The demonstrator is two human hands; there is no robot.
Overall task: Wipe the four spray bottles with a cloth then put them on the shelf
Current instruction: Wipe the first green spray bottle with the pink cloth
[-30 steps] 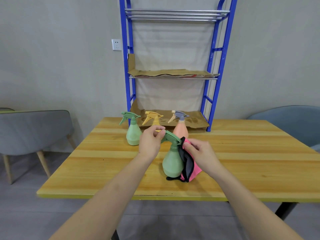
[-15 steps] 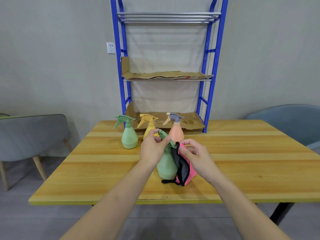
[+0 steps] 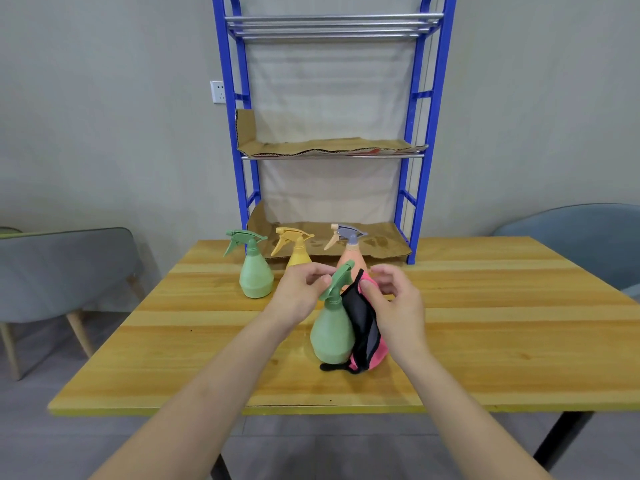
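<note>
Both bare forearms reach in from the lower edge of the view and converge toward the middle, the wrists roughly straight and the two hands close together but not touching. The left hand [image 3: 298, 297] shows its back, its fingers curled, with thumb and forefinger pinching the spray head of the green spray bottle [image 3: 330, 332]. The right hand [image 3: 396, 306], just beside it, presses its thumb onto the top of the cloth [image 3: 363, 323], and its other fingers are loosely curled over behind the fabric.
</note>
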